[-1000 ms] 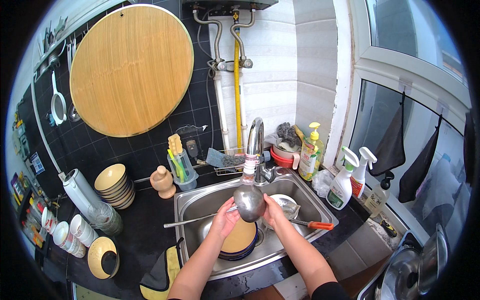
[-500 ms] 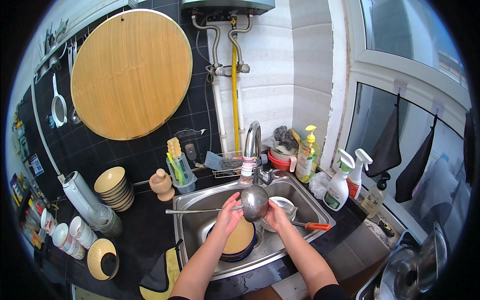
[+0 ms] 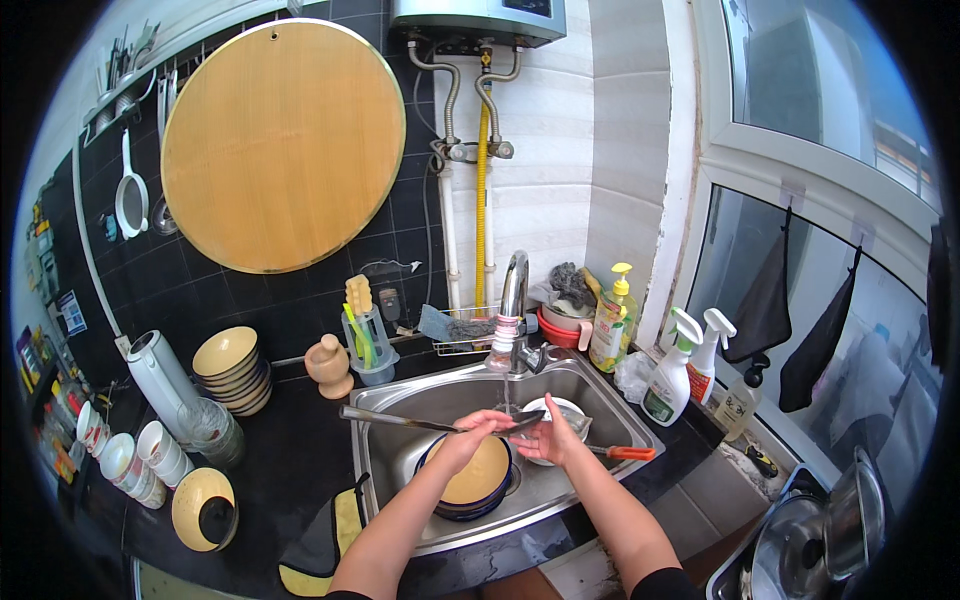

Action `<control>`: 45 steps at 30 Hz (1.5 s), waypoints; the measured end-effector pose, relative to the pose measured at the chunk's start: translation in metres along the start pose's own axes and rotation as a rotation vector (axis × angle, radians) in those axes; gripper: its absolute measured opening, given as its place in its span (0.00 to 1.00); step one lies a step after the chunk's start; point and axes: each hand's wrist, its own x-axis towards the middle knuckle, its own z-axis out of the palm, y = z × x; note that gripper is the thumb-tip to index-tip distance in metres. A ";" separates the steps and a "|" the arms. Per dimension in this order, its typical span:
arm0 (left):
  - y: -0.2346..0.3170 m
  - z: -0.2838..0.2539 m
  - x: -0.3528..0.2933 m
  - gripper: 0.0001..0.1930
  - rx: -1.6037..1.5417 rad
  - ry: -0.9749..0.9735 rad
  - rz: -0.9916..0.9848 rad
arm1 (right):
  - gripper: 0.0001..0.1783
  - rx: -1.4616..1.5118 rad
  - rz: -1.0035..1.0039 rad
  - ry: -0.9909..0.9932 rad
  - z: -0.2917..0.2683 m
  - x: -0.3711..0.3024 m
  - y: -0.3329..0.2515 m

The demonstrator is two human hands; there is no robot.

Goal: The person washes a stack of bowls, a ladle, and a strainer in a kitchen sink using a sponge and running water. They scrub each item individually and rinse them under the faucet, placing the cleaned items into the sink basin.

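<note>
A metal ladle lies across my hands over the sink, its long handle pointing left. My left hand is closed round the handle close to the ladle's bowl, which I see nearly edge-on. Beside that bowl is my right hand, fingers stretched out and thumb up; whether it touches the metal I cannot make out. A thin stream of water falls from the faucet just behind the ladle. Below my left hand, cream bowls with dark blue rims sit in the sink. A white bowl stands behind my right hand.
An orange-handled utensil rests over the sink's right side. Spray bottles and a yellow-pump soap bottle stand to the right. On the left counter are stacked bowls, cups, a wooden jar and a yellow-grey cloth.
The ladle's bowl has turned from showing its round back to nearly edge-on. Water now runs from the faucet. My right hand has opened out beside the ladle; the view has shifted slightly.
</note>
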 end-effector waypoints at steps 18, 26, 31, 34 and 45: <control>0.054 -0.077 -0.111 0.16 -0.479 0.659 -0.071 | 0.21 -0.087 -0.485 0.232 -0.001 -0.017 0.007; 0.102 -0.080 -0.129 0.13 0.181 0.042 -0.557 | 0.19 -0.166 -0.566 0.234 -0.022 -0.021 0.013; 0.074 -0.074 -0.122 0.14 0.726 0.139 -0.200 | 0.19 -0.221 -0.557 0.434 -0.019 -0.015 0.009; 0.095 -0.042 -0.130 0.13 1.024 0.261 0.026 | 0.20 -0.445 -0.437 0.585 -0.022 -0.019 0.007; 0.096 -0.004 -0.127 0.08 1.255 0.337 0.468 | 0.26 -0.758 -0.593 0.551 -0.027 -0.038 0.010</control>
